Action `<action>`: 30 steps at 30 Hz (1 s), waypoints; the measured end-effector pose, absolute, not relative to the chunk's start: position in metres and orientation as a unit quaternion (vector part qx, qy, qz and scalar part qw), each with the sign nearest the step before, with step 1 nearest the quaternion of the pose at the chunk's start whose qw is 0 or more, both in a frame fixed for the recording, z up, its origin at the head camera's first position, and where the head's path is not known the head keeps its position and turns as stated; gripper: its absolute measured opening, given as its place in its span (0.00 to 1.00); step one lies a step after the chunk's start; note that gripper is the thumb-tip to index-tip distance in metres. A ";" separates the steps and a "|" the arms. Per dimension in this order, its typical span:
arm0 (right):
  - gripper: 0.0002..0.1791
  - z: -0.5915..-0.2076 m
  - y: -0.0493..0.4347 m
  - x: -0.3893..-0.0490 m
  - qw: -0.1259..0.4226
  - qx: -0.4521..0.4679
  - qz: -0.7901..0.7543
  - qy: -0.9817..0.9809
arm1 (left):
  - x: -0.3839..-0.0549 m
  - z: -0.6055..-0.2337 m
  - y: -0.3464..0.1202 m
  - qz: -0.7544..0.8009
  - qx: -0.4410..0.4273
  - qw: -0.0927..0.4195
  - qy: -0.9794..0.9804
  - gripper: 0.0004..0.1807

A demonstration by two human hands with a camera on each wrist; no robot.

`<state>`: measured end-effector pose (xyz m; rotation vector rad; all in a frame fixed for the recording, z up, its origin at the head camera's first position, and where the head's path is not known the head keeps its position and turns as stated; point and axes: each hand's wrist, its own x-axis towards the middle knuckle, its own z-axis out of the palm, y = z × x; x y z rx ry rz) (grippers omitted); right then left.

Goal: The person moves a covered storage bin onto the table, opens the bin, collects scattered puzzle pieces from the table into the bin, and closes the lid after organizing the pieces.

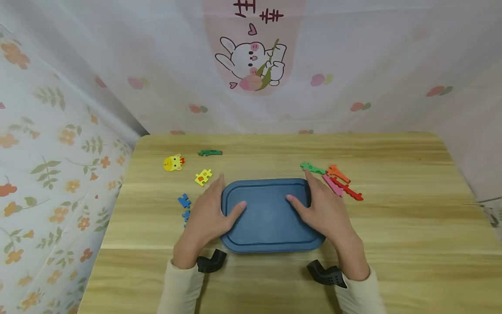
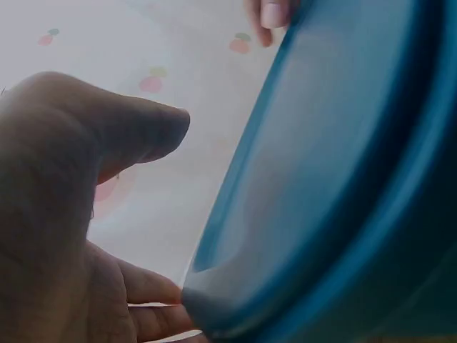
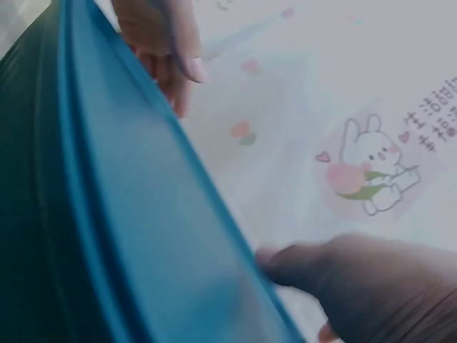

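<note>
Blue tray [image 1: 270, 213], mid-frame, flanked by left hand [image 1: 205, 213] and right hand [image 1: 326, 211]; on both, fingers spread from thumbs, unclamped. Tray could be tipped by uneven lifting; pink piece [image 1: 332, 186], right of centre, could be knocked by the right hand.

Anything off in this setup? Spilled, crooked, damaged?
One oddity: the rabbit print on the backdrop cloth lies sideways in the head view, ears pointing left. Puzzle pieces are scattered either side of the blue container, some partly hidden by the left hand. No spill or damage visible.
</note>
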<state>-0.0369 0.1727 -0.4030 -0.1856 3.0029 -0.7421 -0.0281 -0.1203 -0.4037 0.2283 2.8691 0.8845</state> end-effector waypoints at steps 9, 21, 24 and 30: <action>0.44 -0.385 0.190 -0.029 0.081 -0.001 -0.274 0.958 | -0.017 -0.406 -0.134 0.424 0.016 0.104 0.900 0.35; 0.26 -0.373 0.205 -0.018 0.168 -0.003 -0.287 0.943 | -0.012 -0.400 -0.142 0.472 -0.007 0.159 0.867 0.35; 0.21 -0.375 0.208 -0.017 0.179 -0.007 -0.293 0.939 | -0.015 -0.402 -0.141 0.474 -0.004 0.161 0.866 0.33; 0.20 -0.376 0.210 -0.018 0.175 -0.014 -0.300 0.938 | -0.015 -0.403 -0.139 0.506 -0.029 0.168 0.846 0.32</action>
